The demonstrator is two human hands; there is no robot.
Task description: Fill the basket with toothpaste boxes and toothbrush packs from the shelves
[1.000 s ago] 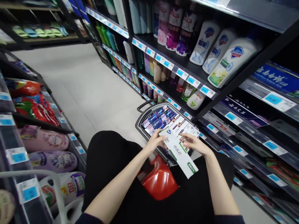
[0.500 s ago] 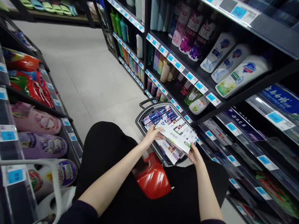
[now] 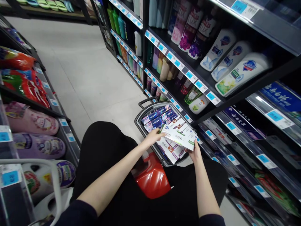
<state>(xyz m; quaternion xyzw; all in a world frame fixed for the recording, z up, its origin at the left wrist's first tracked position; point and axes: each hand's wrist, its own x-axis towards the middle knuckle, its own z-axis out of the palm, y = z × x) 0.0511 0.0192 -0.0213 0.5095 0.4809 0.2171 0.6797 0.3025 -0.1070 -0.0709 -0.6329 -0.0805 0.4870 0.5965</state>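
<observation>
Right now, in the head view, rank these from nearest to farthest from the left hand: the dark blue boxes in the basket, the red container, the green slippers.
1. dark blue boxes: just beyond the left hand, in the basket.
2. red container: below it, toward the person.
3. green slippers: far up the aisle, top left.

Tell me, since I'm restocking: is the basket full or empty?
Close to full. The basket holds rows of dark blue boxes and white boxes across its whole visible top. What lies beneath them cannot be seen.

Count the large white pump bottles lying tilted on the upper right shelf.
3, side by side: the left white pump bottle, the middle white pump bottle and the right white pump bottle. More may be hidden behind.
</observation>
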